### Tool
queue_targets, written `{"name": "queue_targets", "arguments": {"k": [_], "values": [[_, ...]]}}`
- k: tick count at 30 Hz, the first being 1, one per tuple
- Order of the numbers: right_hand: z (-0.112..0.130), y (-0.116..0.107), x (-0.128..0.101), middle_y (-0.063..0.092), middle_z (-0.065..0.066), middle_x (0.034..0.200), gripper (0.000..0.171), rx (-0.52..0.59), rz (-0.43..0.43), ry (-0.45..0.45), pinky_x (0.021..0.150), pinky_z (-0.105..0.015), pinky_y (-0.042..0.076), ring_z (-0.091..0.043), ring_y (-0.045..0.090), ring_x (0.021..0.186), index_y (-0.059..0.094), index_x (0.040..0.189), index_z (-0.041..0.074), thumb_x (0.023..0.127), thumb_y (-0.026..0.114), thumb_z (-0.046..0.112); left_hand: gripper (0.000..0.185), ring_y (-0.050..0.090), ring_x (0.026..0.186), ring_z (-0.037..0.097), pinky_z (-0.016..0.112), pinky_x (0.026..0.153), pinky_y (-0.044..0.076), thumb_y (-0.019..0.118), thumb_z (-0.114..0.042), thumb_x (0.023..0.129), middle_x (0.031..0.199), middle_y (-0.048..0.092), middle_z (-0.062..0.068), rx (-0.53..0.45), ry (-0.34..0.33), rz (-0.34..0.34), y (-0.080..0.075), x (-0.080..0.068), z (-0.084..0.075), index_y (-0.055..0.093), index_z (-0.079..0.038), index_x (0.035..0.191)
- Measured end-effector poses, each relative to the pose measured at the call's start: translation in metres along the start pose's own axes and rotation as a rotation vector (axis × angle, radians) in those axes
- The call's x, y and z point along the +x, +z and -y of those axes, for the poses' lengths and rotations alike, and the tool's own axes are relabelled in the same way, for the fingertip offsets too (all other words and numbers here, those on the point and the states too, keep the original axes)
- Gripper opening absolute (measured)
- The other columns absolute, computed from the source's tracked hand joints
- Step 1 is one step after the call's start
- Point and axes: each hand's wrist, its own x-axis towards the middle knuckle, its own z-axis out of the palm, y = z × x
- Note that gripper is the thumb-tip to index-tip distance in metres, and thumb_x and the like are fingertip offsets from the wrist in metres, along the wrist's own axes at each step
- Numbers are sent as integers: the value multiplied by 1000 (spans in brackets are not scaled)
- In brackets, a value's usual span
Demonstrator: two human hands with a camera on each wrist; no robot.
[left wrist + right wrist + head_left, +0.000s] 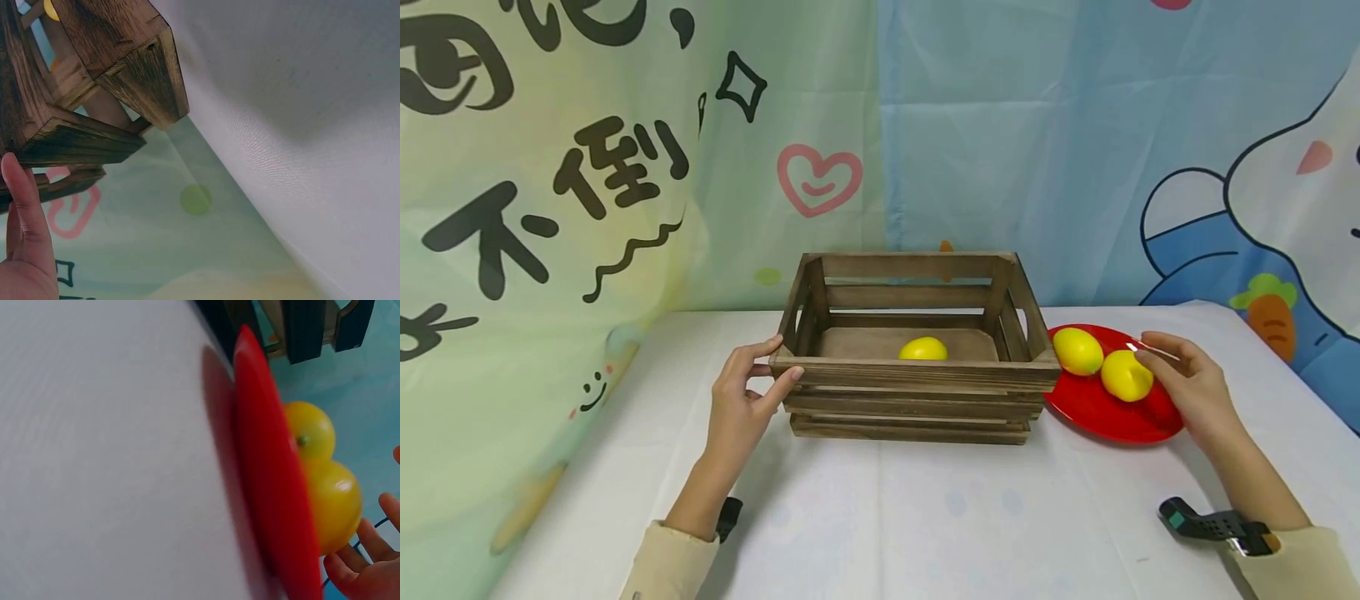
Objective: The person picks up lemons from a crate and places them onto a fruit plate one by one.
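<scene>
The relation I judge to count most sits at my right hand (1195,396): the near lemon (1126,377) lies just to its left, close against the fingertips, on the red plate (1138,423). My right hand is clearly the nearer one; my left hand (747,392) is well apart, across the width of the wooden crate (910,374).

I have the right hand partly spread, fingers slightly bent and thumb apart, at the fruit's right side. In the right wrist view the fingertips meet the lemon's edge, yet I cannot tell whether they press on it. My left hand grips the crate's front left corner, thumb on the front slat and a finger over the left end.

The near lemon looks almost round from the head view, so I cannot read its long axis. The far lemon (1077,351) sits just beside it, nearer the crate, a little longer than wide. Both are bright, even yellow with a slight gloss; the far one shows a greenish stem spot to the right wrist camera. A third lemon (923,348) shows inside the crate, partly hidden by the front slats. The plate rests on the white-covered bench (917,517), by the crate's right end.
</scene>
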Motion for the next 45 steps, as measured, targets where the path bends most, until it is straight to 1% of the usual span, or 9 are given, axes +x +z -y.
{"name": "queue_targets", "arguments": {"k": [2,7,9,15,17,24,31,41,45], "values": [[1,-1,0,47,15,131,52,3,-11,-4,78,-3,46,-15,42,129,45,145,27,97,55,47,44,65,85,24,14,49,48,77,-7,83,112,62,12,1,-1,1,0,0,0,60,-5,123],[17,-1,-6,47,22,121,47,35,-27,-4,77,-3,47,-4,43,114,49,142,27,98,55,45,44,65,86,24,14,50,48,77,-8,83,114,62,12,5,-7,5,0,0,1,61,-6,124],[28,-1,-10,48,20,122,46,64,-13,-4,76,-4,47,-5,42,115,49,142,25,99,54,42,44,65,87,23,14,50,48,77,-8,83,115,62,11,6,-8,6,0,1,2,61,-6,124],[54,-2,-17,57,14,119,32,516,135,-107,77,-6,50,6,56,105,58,131,15,100,57,21,45,65,87,24,14,51,47,78,-10,83,113,61,11,22,-10,7,-1,1,2,61,-7,125],[62,0,-19,60,11,119,31,590,170,-144,80,-8,50,4,59,106,59,130,12,99,57,15,45,65,87,24,13,51,47,78,-10,83,112,61,12,27,-9,7,-2,1,2,61,-7,125],[92,12,-26,62,7,122,27,508,216,-247,85,-12,51,-3,61,110,60,127,10,100,53,9,45,65,88,24,13,52,47,78,-10,83,112,61,12,38,-13,9,-3,2,2,61,-7,125],[122,15,-17,64,-3,125,31,619,451,-394,90,-21,53,-13,61,115,61,124,2,101,41,-3,46,65,87,26,15,54,48,79,-10,82,112,62,12,44,-4,8,-3,3,4,61,-7,124],[160,24,4,60,-7,130,39,521,667,-591,94,-28,53,-18,59,119,58,126,-1,95,40,-15,47,65,87,26,15,53,48,80,-12,81,113,62,12,43,2,4,-1,2,3,62,-7,124],[174,30,9,58,-8,133,41,485,735,-628,95,-28,52,-18,57,122,55,129,-2,94,41,-18,47,65,86,25,16,53,48,80,-11,81,112,62,11,37,7,-3,-1,2,2,62,-7,124]]}}
